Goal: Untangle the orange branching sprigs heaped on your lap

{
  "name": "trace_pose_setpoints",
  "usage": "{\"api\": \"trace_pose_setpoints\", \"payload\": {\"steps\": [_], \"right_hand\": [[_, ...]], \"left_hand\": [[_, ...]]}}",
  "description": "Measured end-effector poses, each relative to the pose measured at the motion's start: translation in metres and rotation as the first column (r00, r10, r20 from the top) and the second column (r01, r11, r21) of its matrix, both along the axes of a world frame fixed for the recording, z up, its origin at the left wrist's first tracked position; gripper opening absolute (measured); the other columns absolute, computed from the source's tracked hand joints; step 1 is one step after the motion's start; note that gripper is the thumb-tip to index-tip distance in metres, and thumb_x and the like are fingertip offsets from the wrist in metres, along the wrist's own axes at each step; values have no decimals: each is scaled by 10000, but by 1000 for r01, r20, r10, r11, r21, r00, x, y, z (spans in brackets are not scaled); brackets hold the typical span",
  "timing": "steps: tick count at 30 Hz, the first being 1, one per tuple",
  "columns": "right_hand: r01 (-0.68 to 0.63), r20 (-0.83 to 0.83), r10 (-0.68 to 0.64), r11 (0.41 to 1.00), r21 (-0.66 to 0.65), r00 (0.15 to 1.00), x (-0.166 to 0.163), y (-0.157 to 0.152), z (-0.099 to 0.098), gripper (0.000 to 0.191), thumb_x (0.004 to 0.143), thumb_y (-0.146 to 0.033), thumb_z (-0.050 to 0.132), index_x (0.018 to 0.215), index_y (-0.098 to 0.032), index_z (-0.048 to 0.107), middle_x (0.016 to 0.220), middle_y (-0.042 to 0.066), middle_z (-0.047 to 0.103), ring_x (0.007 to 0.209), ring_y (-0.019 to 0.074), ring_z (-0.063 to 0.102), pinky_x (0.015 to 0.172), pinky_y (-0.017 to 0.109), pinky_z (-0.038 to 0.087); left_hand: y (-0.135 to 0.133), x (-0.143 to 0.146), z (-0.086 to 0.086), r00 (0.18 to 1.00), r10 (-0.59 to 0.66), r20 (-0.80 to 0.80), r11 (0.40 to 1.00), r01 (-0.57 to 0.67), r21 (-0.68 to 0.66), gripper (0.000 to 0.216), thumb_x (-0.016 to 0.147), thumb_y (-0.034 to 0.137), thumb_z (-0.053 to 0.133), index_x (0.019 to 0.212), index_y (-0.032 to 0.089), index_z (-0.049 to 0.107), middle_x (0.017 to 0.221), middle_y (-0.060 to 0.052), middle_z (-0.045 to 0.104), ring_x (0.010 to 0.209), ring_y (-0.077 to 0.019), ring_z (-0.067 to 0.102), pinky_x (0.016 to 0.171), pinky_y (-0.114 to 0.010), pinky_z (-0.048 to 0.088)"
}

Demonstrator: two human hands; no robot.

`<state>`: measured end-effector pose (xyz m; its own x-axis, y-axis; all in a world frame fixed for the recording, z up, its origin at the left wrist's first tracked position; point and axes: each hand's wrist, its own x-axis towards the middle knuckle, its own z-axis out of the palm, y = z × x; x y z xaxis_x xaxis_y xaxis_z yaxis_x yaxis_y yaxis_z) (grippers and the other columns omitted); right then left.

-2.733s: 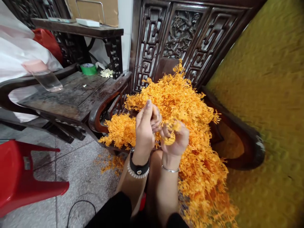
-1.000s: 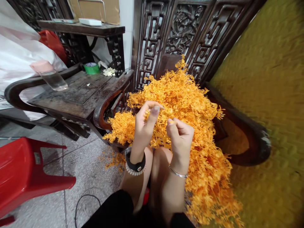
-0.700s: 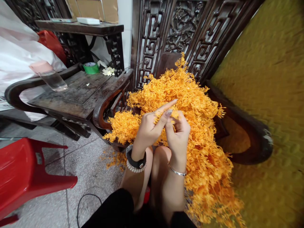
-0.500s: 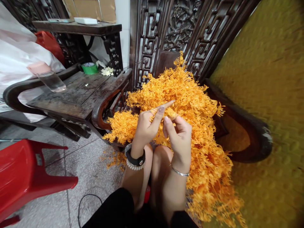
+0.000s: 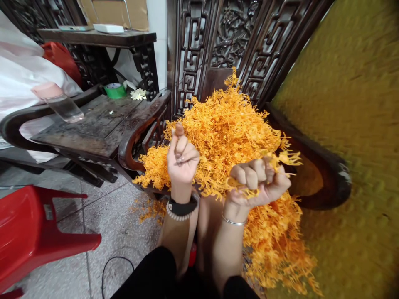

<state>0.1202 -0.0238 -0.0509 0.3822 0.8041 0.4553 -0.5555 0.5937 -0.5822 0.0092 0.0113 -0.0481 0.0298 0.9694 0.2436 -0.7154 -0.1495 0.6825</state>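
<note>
A large heap of feathery orange branching sprigs (image 5: 227, 124) covers my lap and spills onto the dark wooden seat behind it. My right hand (image 5: 258, 182) is a fist at the heap's right side, shut on an orange sprig (image 5: 243, 192) whose ends stick out past the fingers. My left hand (image 5: 183, 160) is curled shut just left of the heap's middle, thumb side up. Nothing clearly shows in its grip, and its palm is hidden. My hands stand apart, with a silver bangle on the right wrist and a black band with white beads on the left.
A carved dark wood panel (image 5: 212, 54) rises behind the heap. Left of it are a curved wooden armrest (image 5: 134, 137), a worn wooden tabletop (image 5: 93, 124), a glass jar with pink lid (image 5: 59, 108) and green tape (image 5: 115, 90). A red plastic stool (image 5: 34, 236) stands on the tiled floor, among orange bits (image 5: 149, 209).
My hands have drawn apart from their close pinching position. The right hand has moved right and closed into a fist on a sprig. The left hand has risen and curled shut.
</note>
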Motion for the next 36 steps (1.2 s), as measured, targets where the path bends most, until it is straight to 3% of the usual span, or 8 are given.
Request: {"api": "trace_pose_setpoints", "payload": {"steps": [5,8,14,18,23,28,33,36], "right_hand": [[61,255,-38,995,-85,966,13,2,-5,404,691,-303,597,489,-201,263,450,-85,145,359,41,117,396,246,94],[140,331,-102,986,-95,938,12,4,-12,375,696,-290,627,502,-196,321,473,-76,231,394,43,174,413,241,121],[197,570,-162,980,1,806,8,0,-10,410,731,-253,645,509,-183,307,488,-61,264,466,62,263,450,233,211],[236,626,-216,970,52,749,7,-4,-7,378,750,-206,627,530,-186,319,516,-58,284,490,67,263,459,233,216],[294,668,-142,948,-120,730,10,-2,-6,330,792,-285,602,572,-182,378,540,-58,339,498,57,300,477,227,238],[34,674,206,945,-325,710,9,0,-7,341,848,-369,509,583,-183,404,476,-67,352,428,49,293,423,219,213],[192,757,-21,972,-139,653,6,0,-7,203,789,-278,604,629,-169,542,590,-38,493,553,59,417,521,206,326],[259,771,-47,953,-155,636,6,-1,-6,155,797,-271,590,680,-170,573,635,-27,530,582,66,441,533,205,344]], "left_hand": [[3,-1,4,983,-132,127,988,121,92,257,934,316,350,849,193,560,555,64,333,366,-32,262,407,-166,351],[1,8,4,985,-151,84,984,141,106,323,911,405,382,667,195,414,512,76,270,349,-40,196,382,-173,315],[-7,18,-4,954,55,-293,981,4,195,548,763,707,357,563,199,308,492,64,225,406,-66,195,393,-239,202],[-14,17,-2,774,269,-573,930,-53,365,476,735,545,590,558,184,335,534,50,270,493,-79,250,482,-267,200],[-13,15,0,745,360,-562,906,-136,401,368,905,362,390,581,189,401,504,43,296,462,-90,289,489,-285,208],[-8,13,-4,756,398,-520,906,-233,354,377,890,397,412,575,190,388,512,42,311,468,-89,308,487,-277,219],[-9,11,-6,621,427,-658,892,-168,420,355,763,415,614,592,191,398,519,56,323,470,-81,285,489,-277,190],[-6,12,-6,549,475,-688,876,-219,430,342,795,395,584,594,187,401,522,55,331,480,-82,275,513,-282,189]]}}
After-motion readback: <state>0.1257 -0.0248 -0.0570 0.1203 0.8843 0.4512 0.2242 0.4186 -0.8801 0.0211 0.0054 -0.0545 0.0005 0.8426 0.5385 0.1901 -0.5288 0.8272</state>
